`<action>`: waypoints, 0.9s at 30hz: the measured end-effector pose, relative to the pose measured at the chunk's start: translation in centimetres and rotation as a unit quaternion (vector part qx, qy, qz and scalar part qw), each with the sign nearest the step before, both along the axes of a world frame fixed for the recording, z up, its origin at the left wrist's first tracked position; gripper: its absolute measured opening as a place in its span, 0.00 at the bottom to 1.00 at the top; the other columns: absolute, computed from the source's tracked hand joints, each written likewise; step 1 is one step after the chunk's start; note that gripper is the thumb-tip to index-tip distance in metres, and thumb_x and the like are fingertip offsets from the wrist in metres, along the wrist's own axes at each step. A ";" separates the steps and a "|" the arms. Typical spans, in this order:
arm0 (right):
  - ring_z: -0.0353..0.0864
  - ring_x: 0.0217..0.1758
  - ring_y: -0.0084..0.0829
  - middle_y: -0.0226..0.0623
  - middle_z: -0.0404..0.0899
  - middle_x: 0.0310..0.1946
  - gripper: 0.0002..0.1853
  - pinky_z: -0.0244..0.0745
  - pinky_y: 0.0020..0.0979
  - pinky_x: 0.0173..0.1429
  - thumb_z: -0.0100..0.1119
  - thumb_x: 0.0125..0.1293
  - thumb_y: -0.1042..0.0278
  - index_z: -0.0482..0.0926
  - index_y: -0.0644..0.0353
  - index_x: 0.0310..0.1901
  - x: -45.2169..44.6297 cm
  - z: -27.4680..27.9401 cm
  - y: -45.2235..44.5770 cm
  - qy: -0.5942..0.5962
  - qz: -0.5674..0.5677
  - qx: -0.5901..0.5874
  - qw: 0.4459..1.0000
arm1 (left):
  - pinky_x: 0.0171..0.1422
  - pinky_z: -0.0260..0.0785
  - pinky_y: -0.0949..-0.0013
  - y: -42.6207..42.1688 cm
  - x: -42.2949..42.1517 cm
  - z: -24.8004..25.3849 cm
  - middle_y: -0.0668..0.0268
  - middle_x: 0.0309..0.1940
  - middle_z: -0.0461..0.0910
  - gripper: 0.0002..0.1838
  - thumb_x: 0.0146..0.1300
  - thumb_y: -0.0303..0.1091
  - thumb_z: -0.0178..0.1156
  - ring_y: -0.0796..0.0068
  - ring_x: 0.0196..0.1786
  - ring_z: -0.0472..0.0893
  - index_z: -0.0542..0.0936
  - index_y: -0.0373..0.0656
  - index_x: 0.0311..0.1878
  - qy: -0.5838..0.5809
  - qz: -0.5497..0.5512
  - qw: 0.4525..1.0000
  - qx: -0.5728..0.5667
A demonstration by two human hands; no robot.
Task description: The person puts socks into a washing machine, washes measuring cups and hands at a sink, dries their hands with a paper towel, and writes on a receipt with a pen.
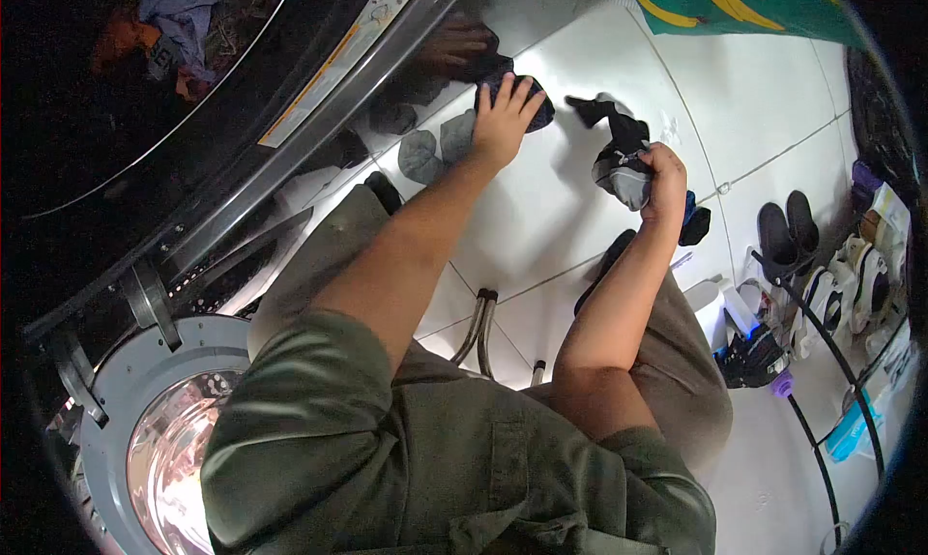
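My left hand (505, 122) lies with its fingers spread over a dark navy bundle, which looks like rolled socks (541, 103), on the white floor. Beside that wrist sit two grey sock bundles (420, 157), close to the front of the machine. In my right hand (665, 183), fingers closed around it, is a black and grey sock (623, 163). Its dark end hangs loose toward the left. Whether it is one sock or a pair, I cannot tell. A dark blue and black bundle (694, 224) shows just behind my right wrist.
A front-loading washing machine (333, 81) stands on the left, clothes (184, 23) inside its drum, its round door (106, 410) swung out near my left side. Black slippers (788, 228), sneakers (822, 294) and bottles line the right. A green banana-print cloth (744, 4) hangs at the top.
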State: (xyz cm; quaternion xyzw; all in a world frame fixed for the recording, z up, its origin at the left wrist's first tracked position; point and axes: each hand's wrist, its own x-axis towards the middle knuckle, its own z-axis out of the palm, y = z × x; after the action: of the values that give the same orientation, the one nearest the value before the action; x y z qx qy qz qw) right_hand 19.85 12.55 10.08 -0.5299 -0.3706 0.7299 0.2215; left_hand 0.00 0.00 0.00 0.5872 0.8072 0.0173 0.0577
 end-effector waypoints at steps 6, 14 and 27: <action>0.65 0.17 0.22 0.29 0.70 0.15 0.07 0.60 0.24 0.23 0.52 0.48 0.68 0.72 0.60 0.17 -0.5 -1.1 0.0 -0.073 -0.014 0.054 0.996 | 0.49 0.65 0.62 3.2 -1.4 1.6 0.57 0.31 0.76 0.14 0.41 0.36 0.58 0.59 0.41 0.75 0.79 0.42 0.34 -0.249 0.050 0.964 0.074; 0.72 0.44 0.45 0.40 0.72 0.41 0.10 0.70 0.42 0.43 0.57 0.44 0.63 0.77 0.58 0.29 -8.4 -5.5 -8.0 -0.393 0.336 0.412 0.750 | 0.59 0.59 0.60 -12.1 -0.7 -1.3 0.45 0.54 0.63 0.34 0.39 0.44 0.65 0.50 0.56 0.65 0.70 0.40 0.52 -0.132 0.514 0.842 0.100; 0.68 0.23 0.19 0.27 0.70 0.18 0.06 0.64 0.25 0.28 0.58 0.44 0.68 0.73 0.59 0.20 -11.3 0.1 -9.8 -0.006 0.369 0.188 0.910 | 0.46 0.69 0.67 -8.4 -2.0 6.0 0.66 0.35 0.77 0.17 0.53 0.43 0.59 0.70 0.40 0.77 0.74 0.44 0.41 -0.796 0.467 0.348 0.164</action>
State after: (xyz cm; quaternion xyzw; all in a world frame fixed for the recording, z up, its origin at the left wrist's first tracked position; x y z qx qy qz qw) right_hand 8.57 2.75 10.16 -0.3082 -0.6713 0.6734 0.0295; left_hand -1.96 -8.44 6.02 -0.1768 0.5065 0.6327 0.5585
